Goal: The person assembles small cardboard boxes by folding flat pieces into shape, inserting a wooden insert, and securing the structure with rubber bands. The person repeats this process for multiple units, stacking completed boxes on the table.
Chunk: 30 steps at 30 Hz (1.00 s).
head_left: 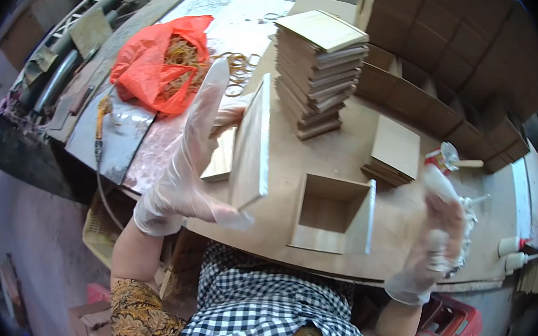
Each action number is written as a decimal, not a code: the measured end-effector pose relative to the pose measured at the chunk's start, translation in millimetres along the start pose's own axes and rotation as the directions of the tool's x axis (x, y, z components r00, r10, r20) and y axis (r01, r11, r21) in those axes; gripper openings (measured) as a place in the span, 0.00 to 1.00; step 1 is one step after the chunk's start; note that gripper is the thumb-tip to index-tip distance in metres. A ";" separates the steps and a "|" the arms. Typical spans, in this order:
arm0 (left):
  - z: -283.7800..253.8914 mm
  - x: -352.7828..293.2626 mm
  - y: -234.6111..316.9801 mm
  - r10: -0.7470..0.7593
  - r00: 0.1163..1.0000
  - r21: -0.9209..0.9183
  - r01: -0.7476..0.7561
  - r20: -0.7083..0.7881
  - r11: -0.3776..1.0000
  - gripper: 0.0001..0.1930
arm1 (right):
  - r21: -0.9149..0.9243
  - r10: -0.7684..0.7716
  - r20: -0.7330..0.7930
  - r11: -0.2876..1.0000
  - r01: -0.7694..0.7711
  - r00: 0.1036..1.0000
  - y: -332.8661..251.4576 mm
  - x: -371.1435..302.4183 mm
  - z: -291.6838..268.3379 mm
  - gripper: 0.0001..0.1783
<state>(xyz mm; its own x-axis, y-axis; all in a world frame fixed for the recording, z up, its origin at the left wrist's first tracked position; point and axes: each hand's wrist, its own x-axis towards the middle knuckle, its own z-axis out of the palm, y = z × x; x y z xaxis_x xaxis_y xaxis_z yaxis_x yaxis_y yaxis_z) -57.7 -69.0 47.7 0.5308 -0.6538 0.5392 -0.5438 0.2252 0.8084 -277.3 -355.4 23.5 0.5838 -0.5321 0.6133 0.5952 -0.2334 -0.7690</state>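
My left hand [182, 166], in a thin whitish glove, grips a thin wooden panel [255, 144] on edge, its thumb low on the near side and one finger pointing up. Behind that panel another flat wooden piece [220, 157] partly shows; whether it touches my hand I cannot tell. A small open wooden box [326, 214] stands on the table between my hands. My right hand [438, 229], also gloved, hovers at the right, smeared by motion, near crumpled whitish material [469, 220]. Whether its fingers hold anything is unclear.
A tall stack of wooden panels [317, 75] and a lower stack [393, 151] stand beyond the box. A red bag of rubber bands [163, 60] lies at left. Cardboard compartments [413, 85] line the back right; glue bottles [516, 253] sit at the right edge.
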 end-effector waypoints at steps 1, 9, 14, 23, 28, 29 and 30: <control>14.5 2.9 5.8 0.025 1.000 -0.038 -0.025 -0.007 0.999 0.79 | -0.005 0.045 0.152 0.999 -0.045 0.987 -7.4 6.9 13.1 0.45; 90.2 20.8 14.1 0.123 0.980 -0.160 -0.098 0.153 0.982 0.79 | 0.021 0.346 0.588 0.897 -0.441 0.732 -42.8 46.5 71.9 0.77; 107.5 24.9 18.1 0.263 0.961 -0.185 -0.243 0.091 0.952 0.77 | 0.040 0.227 0.574 0.952 -0.304 0.786 -37.9 49.9 69.9 0.83; 121.3 20.3 6.9 0.130 0.991 -0.448 -0.123 -0.013 0.886 0.79 | -0.068 0.089 0.551 0.996 -0.062 0.830 -25.9 62.2 77.3 0.82; 116.6 12.0 -22.6 0.134 0.990 -0.459 -0.141 -0.047 0.877 0.76 | -0.122 0.329 0.438 0.944 -0.307 0.837 -27.6 62.1 83.4 0.81; 126.6 12.0 -21.7 0.094 0.995 -0.585 -0.090 -0.025 0.806 0.75 | -0.164 0.296 0.499 0.955 -0.246 0.815 -18.5 61.5 79.9 0.81; 134.9 13.4 -18.8 0.057 0.998 -0.699 -0.043 -0.002 0.714 0.75 | -0.201 0.265 0.561 0.963 -0.181 0.784 -13.1 61.3 79.2 0.81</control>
<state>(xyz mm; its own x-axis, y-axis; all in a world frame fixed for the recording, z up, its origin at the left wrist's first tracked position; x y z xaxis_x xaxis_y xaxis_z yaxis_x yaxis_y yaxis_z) -128.0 -179.4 7.9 0.5002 -0.6382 0.5852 0.0431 0.6933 0.7193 -205.6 -320.5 85.4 0.9254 -0.0221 0.3784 0.3560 -0.2920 -0.8877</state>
